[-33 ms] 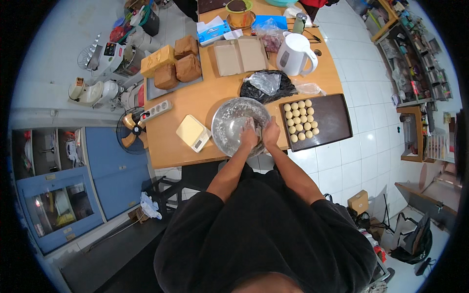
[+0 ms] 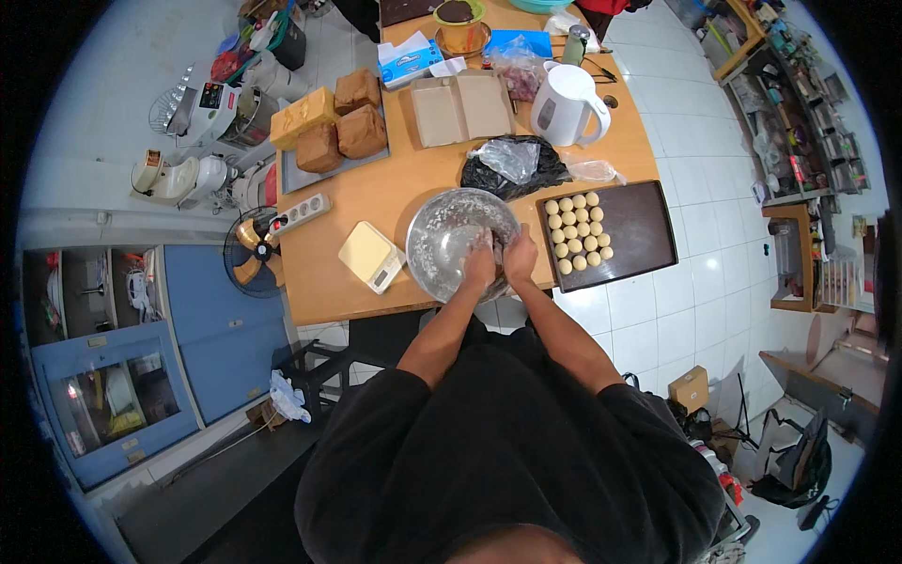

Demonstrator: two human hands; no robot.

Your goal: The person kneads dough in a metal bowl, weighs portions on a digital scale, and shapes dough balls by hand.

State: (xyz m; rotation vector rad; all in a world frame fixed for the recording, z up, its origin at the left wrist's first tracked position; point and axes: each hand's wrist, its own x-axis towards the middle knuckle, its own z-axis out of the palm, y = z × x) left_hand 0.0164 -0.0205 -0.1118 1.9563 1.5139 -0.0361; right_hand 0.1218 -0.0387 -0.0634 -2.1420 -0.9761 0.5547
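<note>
A wide metal mixing bowl (image 2: 442, 211) stands at the table's near edge, its inner wall streaked with white residue. My left hand (image 2: 479, 261) reaches into it, fingers stretched out against the right part of the inside. At the bowl's right rim, my right hand (image 2: 520, 256) is closed around the edge. Between the two hands the contents are too small to make out. Right of the bowl, a dark baking tray (image 2: 639, 226) carries rows of small round pale dough balls (image 2: 583, 228) on its left half. A kitchen scale (image 2: 368, 254) with a pale yellow top lies to the left.
Several loaves (image 2: 362, 130) sit on a metal tray at the back left, near a power strip (image 2: 303, 212). Behind the bowl lie a black plastic bag (image 2: 498, 180), an open cardboard box (image 2: 462, 108) and a white kettle (image 2: 567, 105). A fan (image 2: 258, 246) stands left of the table.
My left hand has shifted slightly to the right inside the bowl, closer to my right hand. My right hand stays at the rim, and the bowl has not visibly moved.
</note>
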